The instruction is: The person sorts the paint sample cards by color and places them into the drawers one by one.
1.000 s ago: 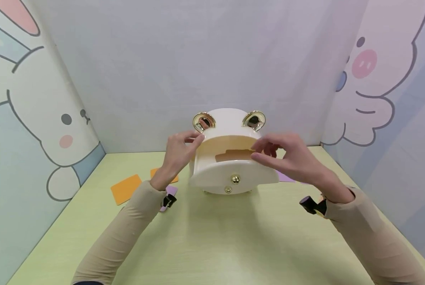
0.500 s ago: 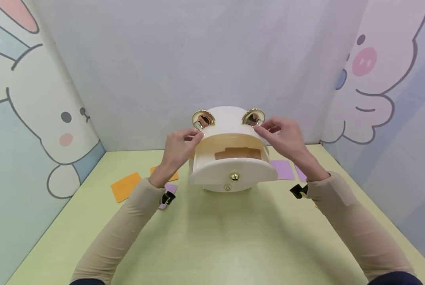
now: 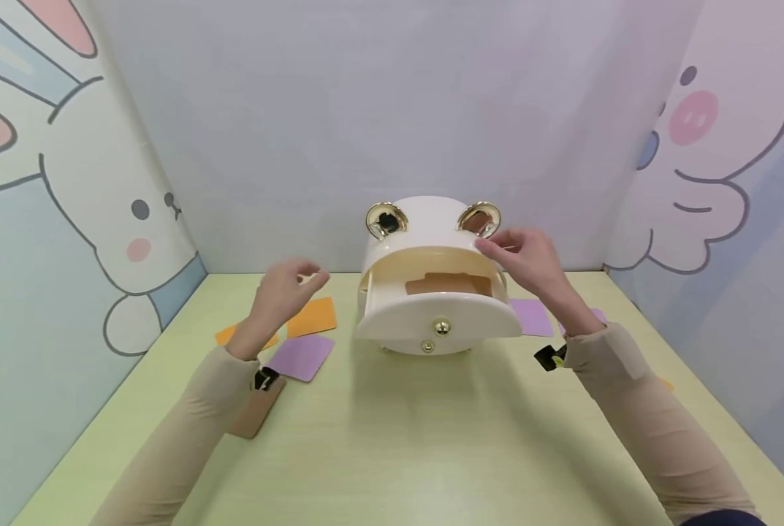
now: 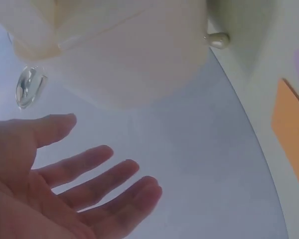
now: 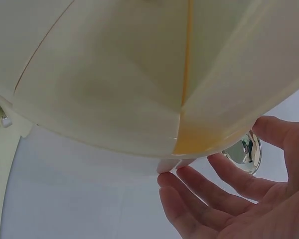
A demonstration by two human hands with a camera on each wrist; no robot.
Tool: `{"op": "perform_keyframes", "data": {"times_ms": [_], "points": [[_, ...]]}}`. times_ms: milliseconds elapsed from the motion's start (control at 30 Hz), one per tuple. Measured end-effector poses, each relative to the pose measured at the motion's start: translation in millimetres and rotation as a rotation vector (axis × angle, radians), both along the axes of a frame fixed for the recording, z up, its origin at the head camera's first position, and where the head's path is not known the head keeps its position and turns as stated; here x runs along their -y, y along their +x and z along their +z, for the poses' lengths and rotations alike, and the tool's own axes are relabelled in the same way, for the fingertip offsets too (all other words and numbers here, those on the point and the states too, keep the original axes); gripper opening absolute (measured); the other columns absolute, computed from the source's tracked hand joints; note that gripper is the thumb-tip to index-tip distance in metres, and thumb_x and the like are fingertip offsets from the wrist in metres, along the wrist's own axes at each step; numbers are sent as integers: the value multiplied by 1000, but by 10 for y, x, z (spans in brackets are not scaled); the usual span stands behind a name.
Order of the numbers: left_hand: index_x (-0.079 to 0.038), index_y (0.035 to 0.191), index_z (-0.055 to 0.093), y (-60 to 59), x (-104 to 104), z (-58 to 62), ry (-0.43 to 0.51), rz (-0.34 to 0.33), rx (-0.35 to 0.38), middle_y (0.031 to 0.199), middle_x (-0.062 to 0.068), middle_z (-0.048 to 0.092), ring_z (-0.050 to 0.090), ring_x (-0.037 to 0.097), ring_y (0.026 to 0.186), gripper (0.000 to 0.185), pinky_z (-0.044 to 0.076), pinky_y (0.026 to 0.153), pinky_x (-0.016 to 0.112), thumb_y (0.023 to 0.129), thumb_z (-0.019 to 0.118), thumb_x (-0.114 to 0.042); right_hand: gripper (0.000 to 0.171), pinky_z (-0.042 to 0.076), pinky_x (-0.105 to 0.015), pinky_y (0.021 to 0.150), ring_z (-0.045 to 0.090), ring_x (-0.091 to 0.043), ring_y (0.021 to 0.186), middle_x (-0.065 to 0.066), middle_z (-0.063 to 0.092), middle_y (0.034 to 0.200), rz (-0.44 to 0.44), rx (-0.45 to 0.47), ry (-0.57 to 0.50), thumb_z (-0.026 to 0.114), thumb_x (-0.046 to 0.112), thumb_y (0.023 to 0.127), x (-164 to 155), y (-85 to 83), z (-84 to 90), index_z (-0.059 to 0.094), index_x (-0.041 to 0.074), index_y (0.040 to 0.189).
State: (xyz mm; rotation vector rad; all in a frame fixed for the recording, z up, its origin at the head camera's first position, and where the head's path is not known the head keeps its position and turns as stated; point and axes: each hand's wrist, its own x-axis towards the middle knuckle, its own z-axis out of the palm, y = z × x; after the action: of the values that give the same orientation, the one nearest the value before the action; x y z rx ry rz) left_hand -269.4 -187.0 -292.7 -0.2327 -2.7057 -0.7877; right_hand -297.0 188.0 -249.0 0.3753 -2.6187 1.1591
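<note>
We judged the cream box [image 3: 431, 270] at the back middle of the worktop [image 3: 392, 438] rigid, smooth, light, best held by its sides. Its drawer [image 3: 439, 321] stood open, something brown inside. Our right hand [image 3: 523, 256] touched its upper edge with straight fingers; our left hand [image 3: 285, 288] hung relaxed, empty.

place: staged play booth | evidence: cartoon bunny wall panels [image 3: 69, 183], pale green tabletop [image 3: 392, 453]
</note>
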Motion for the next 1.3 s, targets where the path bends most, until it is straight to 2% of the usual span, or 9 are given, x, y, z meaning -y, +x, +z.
{"op": "perform_keyframes", "data": {"times_ms": [67,133,200,367,500,633,767,900,1300], "points": [[-1,124,61,76,105,-70,-68,43,74,123,22,64,63,39,106,46,54,77,45,96,55,-37,53,50,-46,91,66,-34,106,-18,70,109,-2,3,-9,62,52,89,-12,10,-11,70,3,106],[3,130,55,168,200,-154,-119,73,156,123,25,62,65,38,96,54,52,64,39,96,55,-39,53,50,-46,91,66,-33,106,-18,70,109,-5,1,-17,62,52,89,-17,17,-22,70,3,106],[6,133,49,268,280,-258,-166,89,224,123,28,61,65,35,89,61,48,58,35,95,57,-40,52,50,-45,91,67,-33,104,-18,71,108,-7,-7,-22,62,53,89,-18,18,-36,70,3,105],[14,124,47,535,398,-547,-280,136,328,109,32,58,59,37,88,66,51,66,45,90,64,-41,51,50,-43,89,68,-32,102,-18,71,107,-5,-28,-31,62,52,89,-16,9,-71,71,4,105],[12,109,48,694,442,-735,-328,213,427,92,28,54,54,37,81,65,49,63,48,85,67,-45,49,50,-41,88,68,-31,101,-18,71,106,-1,-36,-38,62,50,90,-16,11,-93,70,4,105],[18,119,43,799,489,-854,-345,265,532,98,35,53,55,41,85,82,49,70,52,79,68,-50,49,50,-41,88,68,-31,102,-18,71,107,3,-30,-41,62,50,90,-17,17,-105,70,4,105],[20,126,37,854,539,-918,-340,273,572,100,38,53,55,44,87,95,48,74,55,75,70,-53,50,49,-43,90,67,-31,104,-17,71,109,5,-16,-45,62,51,89,-23,19,-103,70,5,106],[18,126,36,863,559,-938,-299,269,578,100,36,53,52,47,90,93,46,76,58,76,71,-51,50,49,-43,90,67,-31,104,-17,71,108,7,-17,-49,62,52,89,-27,14,-99,70,6,106],[16,133,24,808,601,-895,-257,264,592,106,38,45,47,48,95,101,45,76,58,72,75,-47,47,49,-37,86,68,-29,100,-16,72,107,11,-32,-59,63,49,89,-6,12,-92,70,6,106]]}}
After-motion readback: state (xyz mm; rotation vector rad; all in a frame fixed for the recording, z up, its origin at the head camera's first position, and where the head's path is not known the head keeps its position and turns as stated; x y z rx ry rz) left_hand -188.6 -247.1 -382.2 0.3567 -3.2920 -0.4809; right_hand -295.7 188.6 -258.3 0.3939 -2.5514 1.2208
